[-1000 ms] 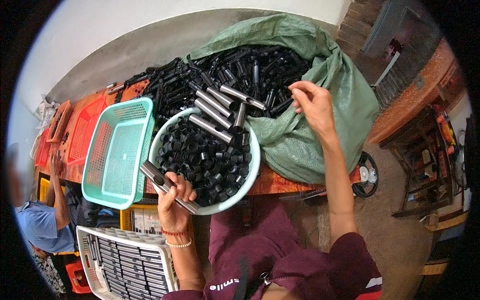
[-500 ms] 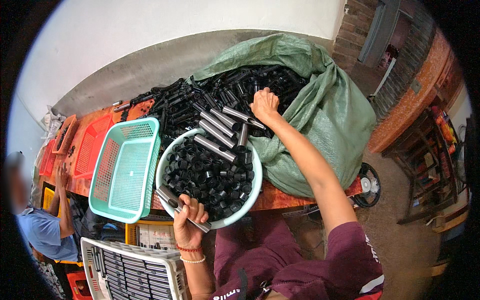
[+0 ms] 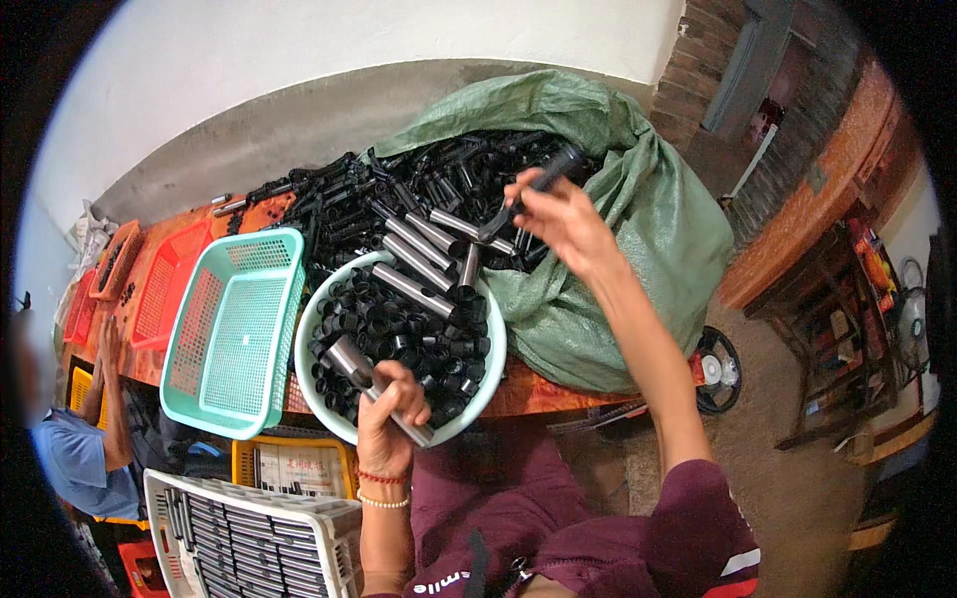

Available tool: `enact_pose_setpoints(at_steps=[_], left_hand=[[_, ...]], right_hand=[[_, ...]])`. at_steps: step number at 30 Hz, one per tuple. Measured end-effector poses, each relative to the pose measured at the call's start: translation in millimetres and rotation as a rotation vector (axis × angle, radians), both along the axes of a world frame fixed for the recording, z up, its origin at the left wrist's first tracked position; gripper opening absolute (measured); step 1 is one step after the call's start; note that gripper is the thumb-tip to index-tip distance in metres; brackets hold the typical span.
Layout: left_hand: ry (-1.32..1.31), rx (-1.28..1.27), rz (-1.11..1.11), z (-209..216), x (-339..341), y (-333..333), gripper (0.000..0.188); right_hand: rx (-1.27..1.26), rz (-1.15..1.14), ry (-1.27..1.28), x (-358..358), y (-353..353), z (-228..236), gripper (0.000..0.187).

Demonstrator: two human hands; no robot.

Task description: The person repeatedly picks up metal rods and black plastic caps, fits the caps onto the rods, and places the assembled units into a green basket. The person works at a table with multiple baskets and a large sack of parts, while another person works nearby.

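Fingers [image 3: 404,389] of the left hand [image 3: 384,429] wrap around a silver tube [image 3: 351,363] slanting over the near part of a pale basin [image 3: 496,349] of black rings [image 3: 399,344]. Loose silver tubes [image 3: 411,288] lie at its far side. Beyond, the right hand [image 3: 568,224], half-closed, grips a black part [image 3: 560,167] above the dark heap [image 3: 434,186] at a green sack's [image 3: 653,259] mouth.

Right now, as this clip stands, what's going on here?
Someone is handling tube parts at a table. The left hand grips a metal tube over a round tub of short black rings. The right hand holds a black part, slightly blurred, above a heap of black parts by a green sack. More metal tubes lie at the tub's far side.
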State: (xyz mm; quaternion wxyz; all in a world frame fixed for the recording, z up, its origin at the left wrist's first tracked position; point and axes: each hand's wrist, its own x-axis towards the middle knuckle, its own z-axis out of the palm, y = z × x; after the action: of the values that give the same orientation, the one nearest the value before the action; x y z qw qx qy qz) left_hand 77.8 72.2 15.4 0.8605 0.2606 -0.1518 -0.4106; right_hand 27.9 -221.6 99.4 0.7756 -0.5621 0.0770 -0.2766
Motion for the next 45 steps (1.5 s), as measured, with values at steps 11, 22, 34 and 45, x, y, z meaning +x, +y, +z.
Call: enact_pose_setpoints(at_steps=[11, 22, 34, 45], left_hand=[[-0.015, 0.19, -0.103, 1, -32, -53, 0.022], [-0.373, 0.421, -0.256, -3, -31, -51, 0.019], [0.238, 0.115, -0.273, -24, -47, -93, 0.039], [0.311, 0.086, -0.335, -29, -67, -113, 0.039]], right_hand=[[-0.243, -0.213, -0.13, -95, 127, -86, 0.027], [-0.397, 0.228, 0.449, -156, 79, -58, 0.035], [-0.32, 0.087, 0.706, -189, 141, -87, 0.031], [-0.292, -0.061, 0.699, -191, 163, -103, 0.028]])
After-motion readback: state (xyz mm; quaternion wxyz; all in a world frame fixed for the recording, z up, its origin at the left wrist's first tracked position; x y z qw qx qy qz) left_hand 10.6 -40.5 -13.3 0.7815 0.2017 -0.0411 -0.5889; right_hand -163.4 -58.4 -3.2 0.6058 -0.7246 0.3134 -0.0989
